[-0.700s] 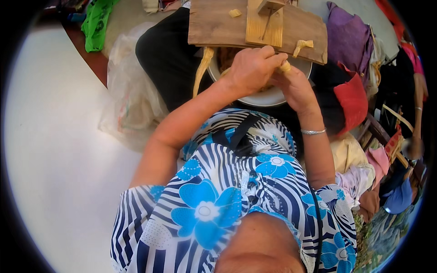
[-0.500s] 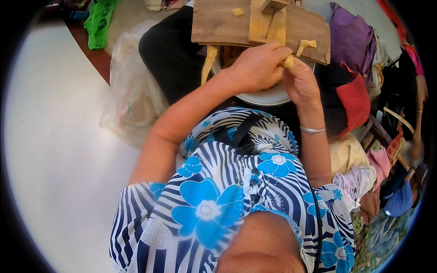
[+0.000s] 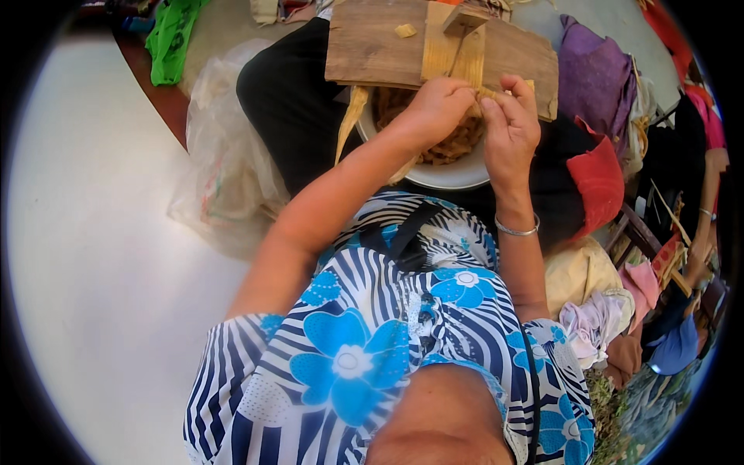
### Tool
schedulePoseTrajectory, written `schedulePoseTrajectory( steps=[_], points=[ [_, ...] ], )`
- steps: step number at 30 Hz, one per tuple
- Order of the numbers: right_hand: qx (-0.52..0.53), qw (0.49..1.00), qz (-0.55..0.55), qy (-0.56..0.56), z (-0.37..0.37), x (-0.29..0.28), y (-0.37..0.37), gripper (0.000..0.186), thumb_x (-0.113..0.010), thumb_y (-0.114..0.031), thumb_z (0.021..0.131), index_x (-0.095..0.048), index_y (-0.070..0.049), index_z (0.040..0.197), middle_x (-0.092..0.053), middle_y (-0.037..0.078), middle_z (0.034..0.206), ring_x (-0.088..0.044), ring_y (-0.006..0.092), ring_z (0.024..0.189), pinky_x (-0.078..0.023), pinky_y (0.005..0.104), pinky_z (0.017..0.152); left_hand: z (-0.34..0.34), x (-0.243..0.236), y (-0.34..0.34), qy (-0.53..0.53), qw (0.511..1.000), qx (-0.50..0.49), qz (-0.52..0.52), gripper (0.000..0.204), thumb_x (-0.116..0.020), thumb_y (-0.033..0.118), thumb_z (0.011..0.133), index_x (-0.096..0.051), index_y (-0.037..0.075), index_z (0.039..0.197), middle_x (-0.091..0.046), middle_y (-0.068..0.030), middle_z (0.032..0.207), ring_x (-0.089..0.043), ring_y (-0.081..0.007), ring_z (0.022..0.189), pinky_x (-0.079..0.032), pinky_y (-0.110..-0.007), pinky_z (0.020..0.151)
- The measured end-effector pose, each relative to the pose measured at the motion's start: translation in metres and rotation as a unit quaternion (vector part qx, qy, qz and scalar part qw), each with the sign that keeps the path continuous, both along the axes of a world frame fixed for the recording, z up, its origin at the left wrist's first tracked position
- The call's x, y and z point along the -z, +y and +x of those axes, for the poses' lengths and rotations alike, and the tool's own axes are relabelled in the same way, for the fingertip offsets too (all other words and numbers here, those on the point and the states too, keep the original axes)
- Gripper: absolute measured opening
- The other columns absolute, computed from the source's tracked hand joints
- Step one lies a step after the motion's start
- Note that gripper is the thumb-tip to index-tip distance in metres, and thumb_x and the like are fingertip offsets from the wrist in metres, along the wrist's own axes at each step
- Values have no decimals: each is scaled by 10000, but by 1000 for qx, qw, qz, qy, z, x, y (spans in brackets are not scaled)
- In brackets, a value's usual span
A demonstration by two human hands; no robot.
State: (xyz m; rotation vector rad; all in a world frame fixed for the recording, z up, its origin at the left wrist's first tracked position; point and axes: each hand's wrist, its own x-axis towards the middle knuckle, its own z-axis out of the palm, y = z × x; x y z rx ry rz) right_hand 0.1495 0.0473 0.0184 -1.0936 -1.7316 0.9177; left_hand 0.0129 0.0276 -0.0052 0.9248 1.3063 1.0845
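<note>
My left hand [image 3: 434, 112] and my right hand [image 3: 509, 133] meet below a brown wooden board [image 3: 372, 46], both pinching a pale yellow fibrous strip [image 3: 484, 95]; its exact shape is partly hidden by my fingers. A lighter plank [image 3: 442, 50] crosses the board, bearing a small block [image 3: 465, 19] and a thin rod. A small yellow piece [image 3: 405, 31] lies on the board. Beneath, a white bowl [image 3: 446, 178] holds brown pieces [image 3: 442, 147]. A longer pale strip [image 3: 349, 120] hangs at the bowl's left.
A translucent plastic bag [image 3: 217, 155] and green bag [image 3: 170, 39] lie left. Purple cloth [image 3: 589, 70], red cloth [image 3: 593, 178] and piled fabrics [image 3: 589, 325] lie right. Another person's arm [image 3: 707, 209] shows at the far right, among dark clutter. My black-clad legs [image 3: 271, 93] surround the bowl.
My right hand's fingers have risen and straightened somewhat beside the strip. My left hand has shifted slightly, and more of the brown pieces in the bowl shows between my hands.
</note>
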Motion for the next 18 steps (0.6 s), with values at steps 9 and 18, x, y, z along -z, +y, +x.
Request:
schedulePoseTrajectory(
  steps=[9, 18],
  points=[
    [-5, 915, -318, 250, 16, 13, 17, 378, -546, -144, 943, -480, -33, 1298, -535, 59, 1197, -526, 161, 1095, -437, 292, 881, -29, -13, -58, 352, 916, 23, 191, 88, -582, 145, 879, -587, 63, 909, -520, -119, 674, -576, -249, 619, -442, -341, 528],
    [-195, 966, -154, -70, 16, -27, 46, 260, -638, -197, 861, -651, 14, 1012, -628, 22, 933, -548, 77, 871, -444, 234, 783, -33, -33, -22, 482, 793, 25, 372, 72, -626, 154, 807, -587, 107, 844, -533, -74, 711, -580, -287, 647, -461, -375, 529]
  ],
)
